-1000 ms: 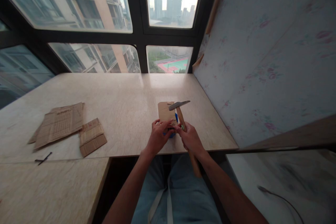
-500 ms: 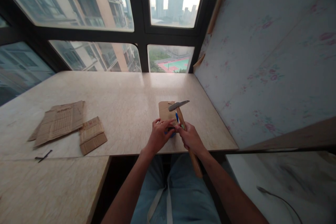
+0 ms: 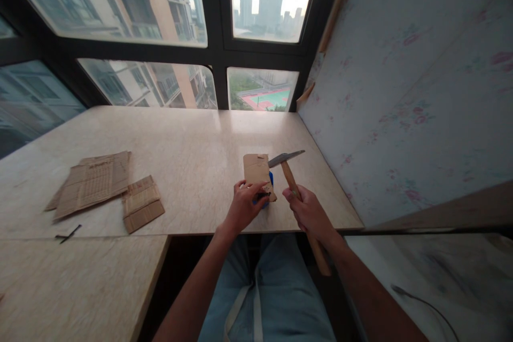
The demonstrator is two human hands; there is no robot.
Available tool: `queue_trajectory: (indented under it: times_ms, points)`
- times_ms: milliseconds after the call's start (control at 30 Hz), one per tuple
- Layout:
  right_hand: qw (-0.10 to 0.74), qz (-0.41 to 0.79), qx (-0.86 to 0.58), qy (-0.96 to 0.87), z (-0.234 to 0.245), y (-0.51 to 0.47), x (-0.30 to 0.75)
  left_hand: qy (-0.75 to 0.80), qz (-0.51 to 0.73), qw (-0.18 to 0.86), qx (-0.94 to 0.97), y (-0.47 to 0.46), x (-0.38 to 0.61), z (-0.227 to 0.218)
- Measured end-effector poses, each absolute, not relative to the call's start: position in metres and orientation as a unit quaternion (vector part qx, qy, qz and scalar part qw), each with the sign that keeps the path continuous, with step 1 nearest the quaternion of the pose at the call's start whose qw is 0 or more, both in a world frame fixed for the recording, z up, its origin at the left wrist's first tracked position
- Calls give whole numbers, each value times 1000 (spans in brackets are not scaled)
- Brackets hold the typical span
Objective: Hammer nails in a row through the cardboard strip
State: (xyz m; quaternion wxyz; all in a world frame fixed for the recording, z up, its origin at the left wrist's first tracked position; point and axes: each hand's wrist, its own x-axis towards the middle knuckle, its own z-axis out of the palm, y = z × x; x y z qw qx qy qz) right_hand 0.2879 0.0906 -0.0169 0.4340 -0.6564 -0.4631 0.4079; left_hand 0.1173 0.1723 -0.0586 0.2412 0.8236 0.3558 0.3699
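My right hand point(image 3: 309, 212) is wrapped round the wooden handle of a hammer point(image 3: 289, 173). The hammer's grey metal head is raised to the right of a small piece of cardboard point(image 3: 255, 168). My left hand point(image 3: 245, 204) rests on the near part of that cardboard, thumb and fingers drawn together. Something small and dark shows at its fingertips, too small to name. Under the cardboard a blue object point(image 3: 271, 177) peeks out at the right side and below the fingers; most of it is hidden.
Several flattened cardboard sheets point(image 3: 94, 181) and a smaller cardboard piece point(image 3: 143, 204) lie on the marble-look counter point(image 3: 192, 171) to the left. Two crossed dark strips point(image 3: 69, 234) are near its seam. A papered wall point(image 3: 401, 117) bounds the right; a cable point(image 3: 425, 304) lies lower right.
My right hand has moved away from my left hand, to the right, taking the hammer with it. The left hand stays on the cardboard in nearly the same place.
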Motion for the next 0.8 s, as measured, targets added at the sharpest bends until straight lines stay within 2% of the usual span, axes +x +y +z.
queue_trajectory:
  times_ms: [400,667,800]
  points:
    - [330,371,-677,-544,11,49,312,355,366,253,822,172,118,-57]
    - [302,353,-663,-587,10,38,319,357,365,264,818,171,116,-56]
    - [319,387,-677,-539,9,30,318,371,392,216,814,162,90,-54]
